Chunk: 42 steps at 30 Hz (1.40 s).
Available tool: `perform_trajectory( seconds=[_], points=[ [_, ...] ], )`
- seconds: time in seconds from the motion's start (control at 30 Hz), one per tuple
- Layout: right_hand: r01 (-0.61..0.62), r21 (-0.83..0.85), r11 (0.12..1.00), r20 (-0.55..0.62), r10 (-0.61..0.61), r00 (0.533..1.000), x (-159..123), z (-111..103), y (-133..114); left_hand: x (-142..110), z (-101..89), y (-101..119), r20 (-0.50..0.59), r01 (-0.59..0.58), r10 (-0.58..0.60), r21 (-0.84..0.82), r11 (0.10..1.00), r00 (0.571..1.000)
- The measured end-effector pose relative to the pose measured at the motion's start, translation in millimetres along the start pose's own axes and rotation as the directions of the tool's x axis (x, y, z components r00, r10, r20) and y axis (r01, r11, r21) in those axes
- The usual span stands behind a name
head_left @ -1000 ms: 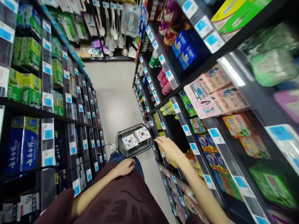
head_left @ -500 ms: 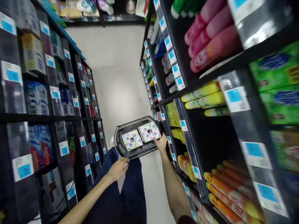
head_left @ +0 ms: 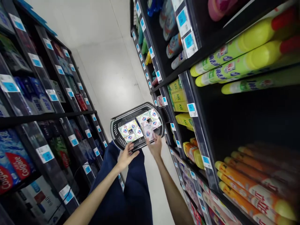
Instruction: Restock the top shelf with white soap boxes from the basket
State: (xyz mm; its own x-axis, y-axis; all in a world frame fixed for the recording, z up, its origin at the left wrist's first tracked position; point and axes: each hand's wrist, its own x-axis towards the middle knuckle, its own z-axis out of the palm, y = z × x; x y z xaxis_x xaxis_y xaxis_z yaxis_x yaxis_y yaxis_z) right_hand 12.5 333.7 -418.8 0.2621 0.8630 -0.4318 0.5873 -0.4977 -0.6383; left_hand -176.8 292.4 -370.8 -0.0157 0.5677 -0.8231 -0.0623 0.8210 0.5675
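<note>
Below me is a dark shopping basket (head_left: pixel 127 118) with perforated walls. Inside it lie several small white patterned boxes (head_left: pixel 130 131), seemingly bars of soap, in two square groups. My right hand (head_left: pixel 155 146) pinches one soap box (head_left: pixel 148 132) at the basket's right side, over the right-hand group; the box is blurred by motion. At the near rim, my left hand (head_left: pixel 127 156) has its fingers and thumb closed around the basket's edge.
On the left, a dark shelf holds toothpaste boxes (head_left: pixel 15 159). The right shelf carries yellow-green bottles (head_left: pixel 239 57), orange bottles (head_left: pixel 253 190) and yellow AXE packs (head_left: pixel 180 97). A pale floor (head_left: pixel 103 68) runs between them.
My right hand has left the basket's right end, moved left along the near side and now holds a soap box. The left hand stays at the near rim. My view has shifted.
</note>
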Motion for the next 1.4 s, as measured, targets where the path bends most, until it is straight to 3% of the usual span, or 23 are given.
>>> perform_trajectory(
  seconds=[0.1, 0.17, 0.2, 0.27, 0.33, 0.43, 0.53, 0.67, 0.83, 0.93, 1.13, 1.27, 1.4],
  points=[
    [0.094, 0.223, 0.970, 0.211, -0.142, 0.967, -71, 8, -27, -1, 4.4, 6, -0.090, 0.045, -0.076, -0.311, 0.949, 0.993],
    [0.127, 0.309, 0.943, 0.352, -0.237, 0.905, -85, 11, -36, -4, -3.2, 7, -0.174, 0.023, -0.084, -0.325, 0.946, 0.981],
    [0.133, 0.311, 0.941, 0.368, -0.248, 0.896, -80, 11, -37, -6, -10.3, 7, -0.205, 0.025, -0.092, -0.306, 0.952, 0.975],
    [0.126, 0.187, 0.974, 0.279, -0.175, 0.944, -46, 14, -33, -10, -28.4, 3, -0.220, 0.054, -0.114, -0.264, 0.963, 0.969],
    [0.027, -0.061, 0.998, 0.107, -0.021, 0.994, 1, 20, -26, -13, -47.5, -4, -0.221, 0.081, -0.131, -0.222, 0.972, 0.966],
    [-0.139, -0.351, 0.926, 0.050, 0.167, 0.985, 60, 38, -18, -19, -69.1, -19, -0.263, 0.118, -0.152, -0.142, 0.983, 0.953],
    [-0.173, -0.464, 0.869, 0.092, 0.241, 0.966, 85, 59, -19, -25, -78.7, -34, -0.291, 0.144, -0.162, -0.083, 0.986, 0.943],
    [-0.156, -0.535, 0.830, 0.095, 0.243, 0.965, 88, 72, -21, -31, -76.4, -43, -0.295, 0.149, -0.171, -0.095, 0.984, 0.940],
    [-0.154, -0.548, 0.822, 0.045, 0.213, 0.976, 84, 66, -13, -28, -64.2, -43, -0.233, 0.144, -0.155, -0.061, 0.988, 0.960],
    [-0.195, -0.521, 0.831, -0.026, 0.213, 0.977, 78, 65, -9, -25, -60.5, -46, -0.198, 0.116, -0.119, -0.027, 0.993, 0.973],
    [-0.176, -0.387, 0.905, -0.019, 0.183, 0.983, 62, 68, -1, -24, -65.8, -51, -0.170, 0.073, -0.067, 0.027, 0.997, 0.983],
    [-0.163, -0.318, 0.934, -0.061, 0.152, 0.987, 44, 62, 4, -26, -72.3, -49, -0.179, 0.096, -0.086, 0.043, 0.994, 0.980],
    [-0.135, -0.264, 0.955, -0.139, 0.101, 0.985, 6, 44, -1, -30, -74.1, -35, -0.199, 0.107, -0.110, -0.026, 0.994, 0.974]
  ],
)
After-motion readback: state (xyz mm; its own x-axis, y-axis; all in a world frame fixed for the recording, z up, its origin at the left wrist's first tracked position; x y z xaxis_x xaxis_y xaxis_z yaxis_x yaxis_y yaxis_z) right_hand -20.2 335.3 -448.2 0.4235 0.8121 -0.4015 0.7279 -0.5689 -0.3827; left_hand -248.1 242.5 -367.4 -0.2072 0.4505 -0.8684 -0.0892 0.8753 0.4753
